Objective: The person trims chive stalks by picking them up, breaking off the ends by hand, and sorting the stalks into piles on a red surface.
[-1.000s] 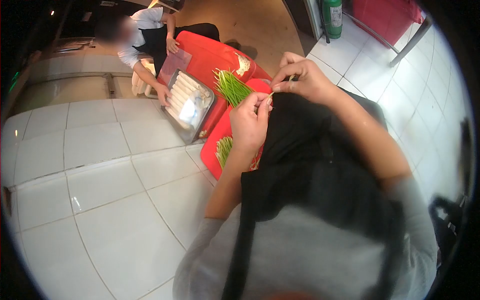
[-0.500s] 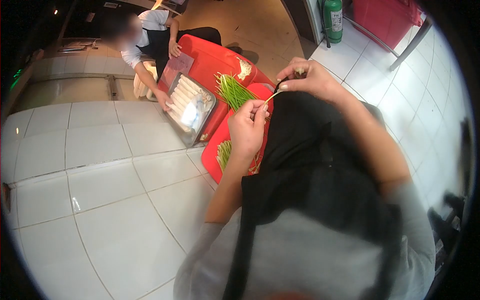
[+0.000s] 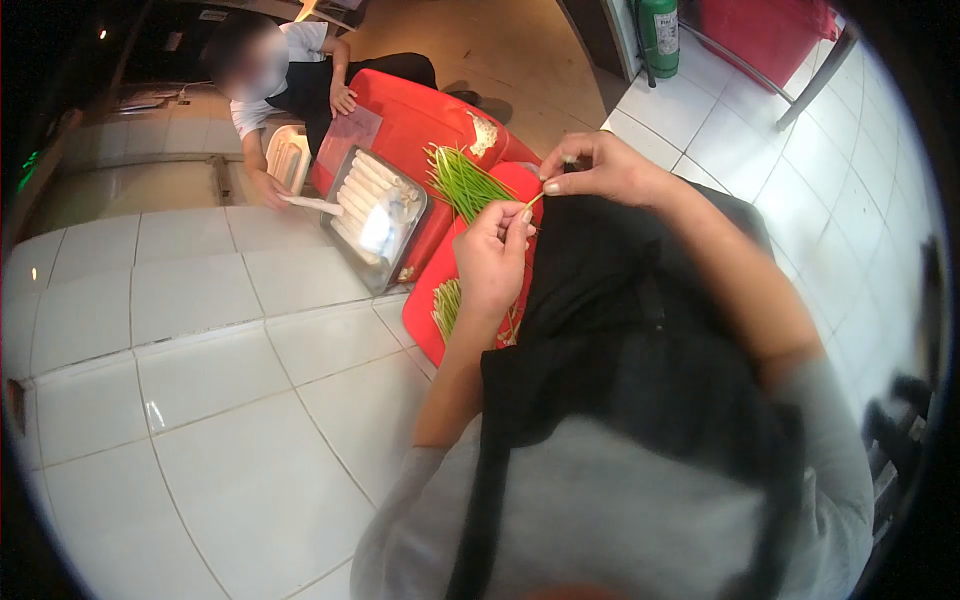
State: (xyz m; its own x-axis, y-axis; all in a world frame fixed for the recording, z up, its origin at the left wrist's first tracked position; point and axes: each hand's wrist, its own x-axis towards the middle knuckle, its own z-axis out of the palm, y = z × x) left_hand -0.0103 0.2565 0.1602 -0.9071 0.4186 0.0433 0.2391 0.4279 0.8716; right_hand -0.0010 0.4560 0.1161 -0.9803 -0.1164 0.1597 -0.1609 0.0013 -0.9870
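A thin yellow-green stalk (image 3: pixel 535 200) is pinched between the fingertips of both my hands. My left hand (image 3: pixel 492 250) grips its lower end, closed at thumb and forefinger. On the other end, my right hand (image 3: pixel 610 172) pinches with thumb and forefinger; a small pale bit shows among its fingers. Just beyond my left hand lies a loose bunch of long green stalks (image 3: pixel 468 185), chive-like, on a red surface (image 3: pixel 425 325). A second bundle of cut stalks (image 3: pixel 447 308) is partly hidden by my left wrist.
Across from me a co-worker (image 3: pixel 300 90) holds a white roll (image 3: pixel 313 204) over a tray (image 3: pixel 376 278) of similar rolls. Pale scraps (image 3: pixel 483 135) lie on the red lid (image 3: pixel 400 100). A fire extinguisher (image 3: pixel 659 40) and a red bin (image 3: pixel 760 40) stand at upper right.
My right hand has come slightly left and down, closer to my left hand, which barely moved. The co-worker's hand has moved left from the tray with a white roll.
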